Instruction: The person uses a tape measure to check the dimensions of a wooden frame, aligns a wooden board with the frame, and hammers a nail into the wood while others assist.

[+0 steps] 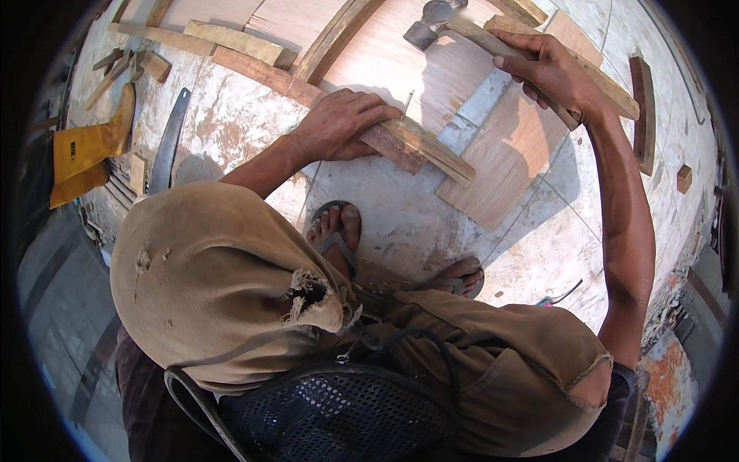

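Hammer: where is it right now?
In the head view, the hammer is at the top, right of centre, held in the person's right hand; its head lies above the nail in the picture.

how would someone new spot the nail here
Find the wooden frame on the floor, then the left hand resting on its near edge. The nail stands beside that hand's fingertips, a thin metal pin sticking up among thick, flat-lying wooden bars.
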Demonstrator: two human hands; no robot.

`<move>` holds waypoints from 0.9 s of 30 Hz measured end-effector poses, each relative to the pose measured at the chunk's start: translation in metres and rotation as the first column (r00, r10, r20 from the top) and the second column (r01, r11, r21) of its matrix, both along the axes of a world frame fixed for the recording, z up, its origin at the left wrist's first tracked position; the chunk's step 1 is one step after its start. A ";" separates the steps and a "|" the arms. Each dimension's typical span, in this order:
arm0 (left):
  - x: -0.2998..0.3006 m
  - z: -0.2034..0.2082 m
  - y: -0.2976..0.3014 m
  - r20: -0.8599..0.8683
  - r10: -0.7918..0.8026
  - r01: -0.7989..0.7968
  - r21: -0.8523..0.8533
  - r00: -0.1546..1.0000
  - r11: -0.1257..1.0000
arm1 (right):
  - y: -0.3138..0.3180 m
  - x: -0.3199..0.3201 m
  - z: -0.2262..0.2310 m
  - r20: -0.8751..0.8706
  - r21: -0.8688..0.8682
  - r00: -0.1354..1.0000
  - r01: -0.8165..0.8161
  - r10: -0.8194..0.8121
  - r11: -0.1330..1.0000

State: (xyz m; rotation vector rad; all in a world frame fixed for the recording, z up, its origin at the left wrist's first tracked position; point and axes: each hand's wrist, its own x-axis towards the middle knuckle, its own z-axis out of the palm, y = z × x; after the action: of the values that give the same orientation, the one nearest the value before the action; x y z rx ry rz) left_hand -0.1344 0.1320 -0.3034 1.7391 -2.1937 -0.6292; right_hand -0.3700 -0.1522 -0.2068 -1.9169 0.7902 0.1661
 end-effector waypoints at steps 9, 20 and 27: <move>0.004 0.004 0.003 0.050 -0.030 0.033 -0.058 0.998 0.998 | 0.030 -0.006 0.007 -0.089 -0.010 0.995 -0.047 0.046 0.999; 0.003 0.005 0.008 0.013 0.018 -0.018 -0.001 1.000 1.000 | 0.031 -0.012 0.012 -0.195 -0.016 0.975 -0.112 0.107 0.994; 0.002 0.003 -0.001 0.050 -0.032 0.033 -0.031 0.998 0.999 | 0.044 -0.024 -0.003 0.015 -0.052 0.976 0.219 -0.218 0.974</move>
State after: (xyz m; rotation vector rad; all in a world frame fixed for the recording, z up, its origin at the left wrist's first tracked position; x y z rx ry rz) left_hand -0.1320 0.1312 -0.3007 1.7242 -2.2564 -0.5616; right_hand -0.3935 -0.1085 -0.2100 -1.8632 1.0009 0.0010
